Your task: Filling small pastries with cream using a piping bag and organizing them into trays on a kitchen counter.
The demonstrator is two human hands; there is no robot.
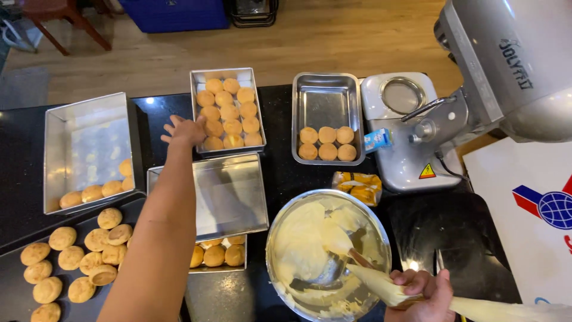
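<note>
- While the right hand (420,292) is closed tight around a piping bag (411,293) full of pale cream, the bag's tip pokes over the rim of the big metal bowl (280,238).
- Inside the big metal bowl there is a lot of cream and a spoon (333,268), so plenty of cream seems left to use.
- Far behind the bowl, the left hand (186,131) is stretched out with fingers spread, loose and holding nothing. It touches the left edge of a full tin (196,113) of round puffs (229,116).
- To the right of that full tin sits a steel tray (328,89) with only one small bunch of puffs at its near end.
- Left of the bowl, an upturned tin (229,194) rests on top of another tin with puffs peeking out.
- Farther left of the bowl, more puffs lie on a dark flat tray (18,292), and a big tin (86,149) holds just a few.
- Right of the bowl stands a grey mixer (476,89).
- I cannot tell which puffs have cream inside yet, so how many are done is not clear.
</note>
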